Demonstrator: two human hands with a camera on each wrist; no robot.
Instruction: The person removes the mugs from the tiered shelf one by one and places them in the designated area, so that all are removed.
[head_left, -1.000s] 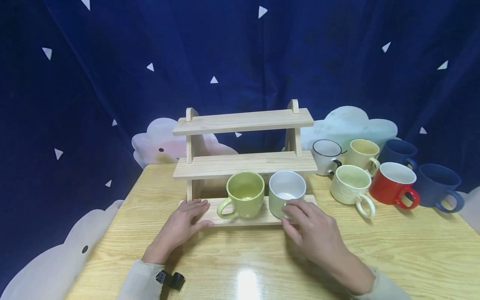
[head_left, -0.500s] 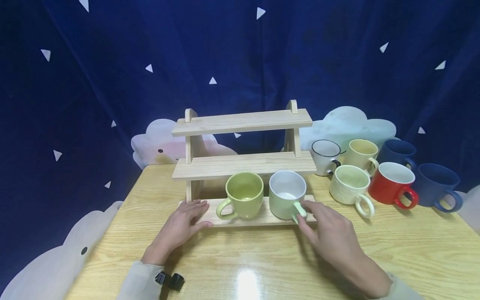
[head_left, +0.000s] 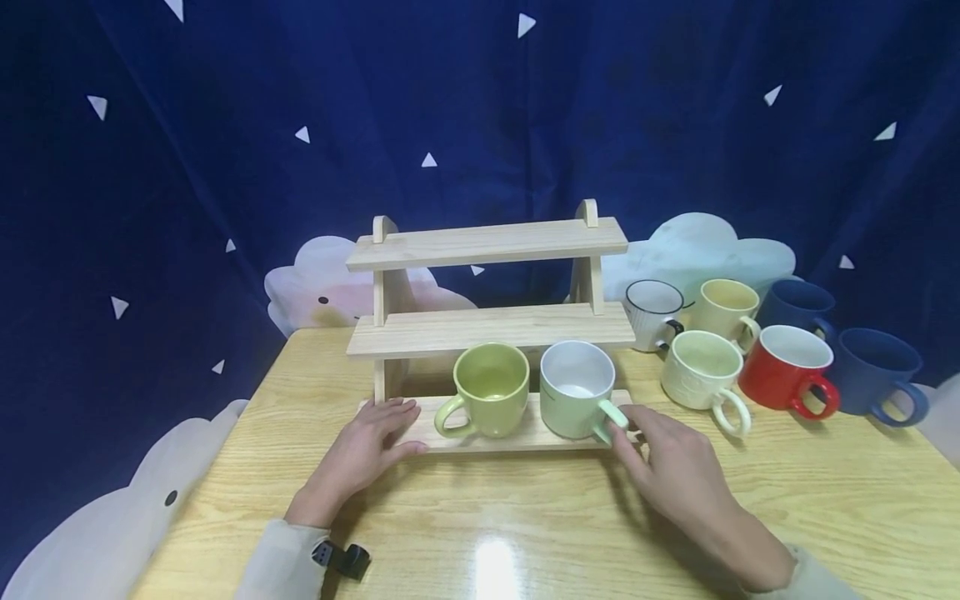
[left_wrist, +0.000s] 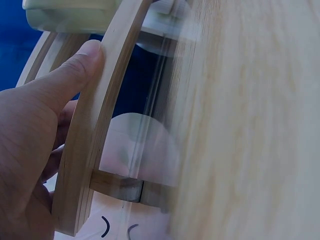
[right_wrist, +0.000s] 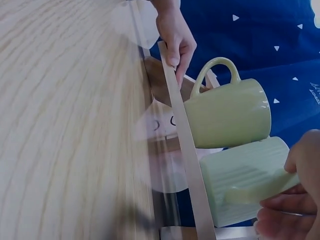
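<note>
A pale green mug with a whitish inside stands on the bottom board of the three-tier wooden shelf. My right hand pinches its handle between thumb and fingers; the handle points to the front right. Left of it, on the same board, is a yellow-green mug with its handle to the front left. In the right wrist view the mugs sit side by side, very close or touching. My left hand holds the bottom board's left end, with the thumb along its front edge.
To the right on the wooden table stand a white black-rimmed mug, a yellow mug, a cream mug, a red mug and two dark blue mugs. Behind hangs a blue curtain.
The pale green mug's handle has swung from the front to the front right, with my right hand moving rightward along with it. My left hand has stayed in place.
</note>
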